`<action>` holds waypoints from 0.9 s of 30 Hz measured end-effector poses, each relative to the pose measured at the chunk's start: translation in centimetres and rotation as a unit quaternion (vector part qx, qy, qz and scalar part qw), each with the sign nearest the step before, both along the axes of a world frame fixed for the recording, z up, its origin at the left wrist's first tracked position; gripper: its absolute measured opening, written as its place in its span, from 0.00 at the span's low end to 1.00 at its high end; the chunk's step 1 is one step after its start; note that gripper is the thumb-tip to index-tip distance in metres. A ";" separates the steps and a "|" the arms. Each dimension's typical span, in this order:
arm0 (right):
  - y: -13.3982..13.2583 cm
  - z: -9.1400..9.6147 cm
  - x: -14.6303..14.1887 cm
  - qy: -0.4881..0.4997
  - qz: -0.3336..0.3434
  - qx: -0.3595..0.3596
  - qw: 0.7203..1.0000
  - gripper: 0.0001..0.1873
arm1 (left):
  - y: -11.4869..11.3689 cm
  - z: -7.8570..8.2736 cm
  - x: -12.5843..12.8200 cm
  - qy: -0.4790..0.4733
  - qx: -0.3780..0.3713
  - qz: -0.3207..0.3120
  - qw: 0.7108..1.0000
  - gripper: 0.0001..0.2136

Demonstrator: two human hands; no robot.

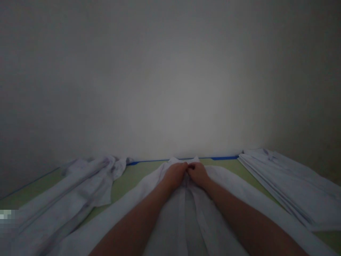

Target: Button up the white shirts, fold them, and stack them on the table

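Item: two arms, bare along the whole length in view, entering from the lower edge of the frame. The left forearm is at lower centre-left and the right forearm at lower centre-right, each broad at the bottom edge and tapering to the wrist. The left hand and right hand, both bare, lie just below mid-frame, compact and rounded in outline; dim light blurs nails and knuckle lines.
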State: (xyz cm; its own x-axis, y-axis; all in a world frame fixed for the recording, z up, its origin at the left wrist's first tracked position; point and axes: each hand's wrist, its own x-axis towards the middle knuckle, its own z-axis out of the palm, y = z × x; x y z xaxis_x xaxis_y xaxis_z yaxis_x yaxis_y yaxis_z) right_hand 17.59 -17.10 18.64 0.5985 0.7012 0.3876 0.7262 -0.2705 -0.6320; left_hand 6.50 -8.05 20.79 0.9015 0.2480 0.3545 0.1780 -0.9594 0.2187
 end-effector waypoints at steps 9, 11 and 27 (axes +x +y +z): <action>-0.2 -0.8 0.2 0.029 0.011 -0.017 0.999 0.18 | 0.7 -0.8 -0.1 -0.006 -0.017 -0.008 1.000 0.08; -0.2 -1.0 0.2 0.031 0.000 -0.021 0.999 0.19 | 0.8 -1.1 -0.2 -0.019 -0.028 -0.010 0.999 0.07; 0.0 -1.6 -1.3 -0.095 0.018 -0.022 0.995 0.10 | 3.1 -5.4 2.2 -0.146 -0.215 0.132 0.957 0.01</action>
